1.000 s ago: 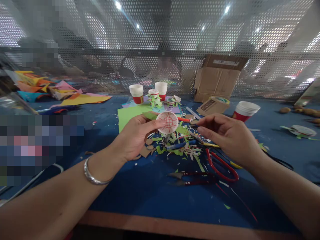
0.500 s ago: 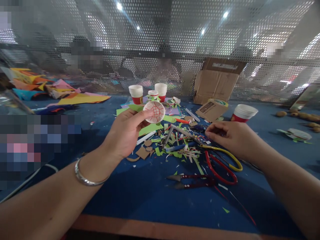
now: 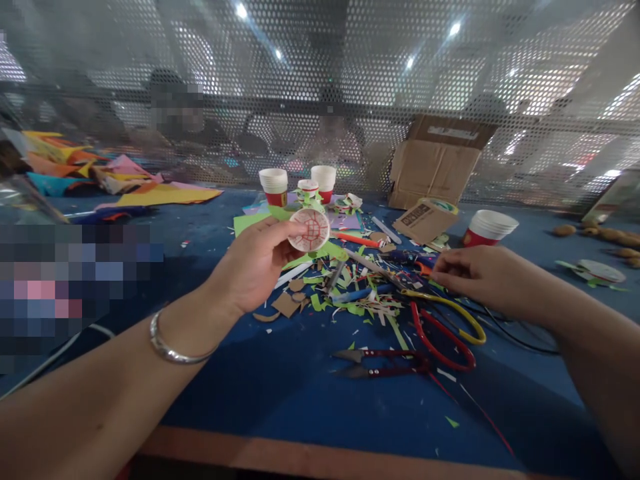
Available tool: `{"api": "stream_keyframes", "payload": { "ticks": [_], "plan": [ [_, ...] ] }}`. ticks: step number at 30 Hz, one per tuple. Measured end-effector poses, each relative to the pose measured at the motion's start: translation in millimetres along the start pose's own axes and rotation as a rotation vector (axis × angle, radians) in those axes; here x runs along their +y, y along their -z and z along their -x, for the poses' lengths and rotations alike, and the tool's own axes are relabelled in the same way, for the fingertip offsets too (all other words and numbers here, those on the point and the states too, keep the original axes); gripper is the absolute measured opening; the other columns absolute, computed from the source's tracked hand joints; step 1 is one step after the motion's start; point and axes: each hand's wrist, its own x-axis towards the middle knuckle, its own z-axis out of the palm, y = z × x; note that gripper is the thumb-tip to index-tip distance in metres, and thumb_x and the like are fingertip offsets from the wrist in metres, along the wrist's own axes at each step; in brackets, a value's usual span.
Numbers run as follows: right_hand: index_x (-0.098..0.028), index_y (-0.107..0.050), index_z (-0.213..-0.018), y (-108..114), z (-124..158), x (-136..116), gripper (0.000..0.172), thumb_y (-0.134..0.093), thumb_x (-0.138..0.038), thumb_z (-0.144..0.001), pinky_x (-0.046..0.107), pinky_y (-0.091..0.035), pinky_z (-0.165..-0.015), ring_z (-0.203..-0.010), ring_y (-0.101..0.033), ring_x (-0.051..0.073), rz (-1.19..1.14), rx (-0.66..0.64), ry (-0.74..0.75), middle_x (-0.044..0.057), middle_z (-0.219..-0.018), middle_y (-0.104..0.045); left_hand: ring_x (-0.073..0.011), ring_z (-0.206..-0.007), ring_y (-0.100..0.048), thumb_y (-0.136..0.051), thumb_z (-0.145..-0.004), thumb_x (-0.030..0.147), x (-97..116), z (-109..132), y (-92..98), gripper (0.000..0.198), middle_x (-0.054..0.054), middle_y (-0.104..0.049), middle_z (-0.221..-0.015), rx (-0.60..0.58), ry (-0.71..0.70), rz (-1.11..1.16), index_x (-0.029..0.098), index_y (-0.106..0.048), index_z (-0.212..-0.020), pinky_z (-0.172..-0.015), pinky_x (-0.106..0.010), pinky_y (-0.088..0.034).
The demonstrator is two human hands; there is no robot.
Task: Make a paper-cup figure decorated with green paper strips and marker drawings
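Observation:
My left hand (image 3: 255,263) is closed on a cut-down paper cup base (image 3: 314,233), thumb on its round white face. Red lines form a grid-like pattern on that face, and green paper shows behind it. My right hand (image 3: 463,273) has curled fingers beside a dark blue tool with an orange part (image 3: 424,268), which looks like a glue gun. Whether those fingers grip it is hidden. Below lie scissors with red and yellow handles (image 3: 450,353) and dark red thread snips (image 3: 385,363).
Paper scraps (image 3: 357,307) and cardboard bits litter the middle. Stacked paper cups (image 3: 273,187) stand behind, with another stack (image 3: 489,228) at right. A cardboard box (image 3: 440,160) leans near the perforated screen. Coloured paper (image 3: 170,193) lies at left, a black cable (image 3: 520,341) at right.
My right hand has shifted to the right, uncovering the orange part of the tool. My left hand still holds the cup base, now slightly lower.

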Motion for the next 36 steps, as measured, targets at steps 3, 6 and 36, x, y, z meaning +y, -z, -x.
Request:
{"api": "stream_keyframes", "payload": {
  "ticks": [3, 6, 36],
  "plan": [
    [-0.021, -0.066, -0.080, -0.7, 0.4, 2.6, 0.030, -0.053, -0.046, -0.090, 0.037, -0.040, -0.062, -0.060, -0.059, 0.021, 0.008, 0.048, -0.016, 0.006, -0.068, -0.069, -0.0192, -0.097, -0.064, -0.074, -0.081, 0.019, 0.2, 0.6, -0.7, 0.018, -0.009, -0.075, -0.100, -0.008, 0.003, 0.004, 0.009, -0.077, -0.095, -0.090, -0.032, -0.050],
    [-0.021, -0.068, -0.086, -1.3, -2.3, 10.2, 0.028, -0.054, -0.045, -0.090, 0.037, -0.041, -0.065, -0.066, -0.062, 0.022, -0.006, 0.120, -0.038, 0.007, -0.075, -0.071, -0.0184, -0.098, -0.064, -0.075, -0.083, 0.021, 0.0, 1.6, -1.9, 0.015, -0.006, -0.075, -0.100, -0.043, 0.027, -0.019, 0.013, -0.077, -0.095, -0.090, -0.031, -0.050],
    [-0.023, -0.067, -0.068, -12.9, -26.9, 38.1, 0.036, -0.078, -0.057, -0.068, 0.034, -0.043, -0.056, -0.058, -0.063, 0.022, -0.134, 0.067, -0.203, 0.004, -0.061, -0.070, -0.0194, -0.086, -0.071, -0.083, -0.077, 0.023, -3.2, 5.5, -1.0, 0.008, -0.005, -0.078, -0.090, -0.164, 0.149, -0.008, 0.018, -0.077, -0.079, -0.077, -0.030, -0.057]
  ]
}}
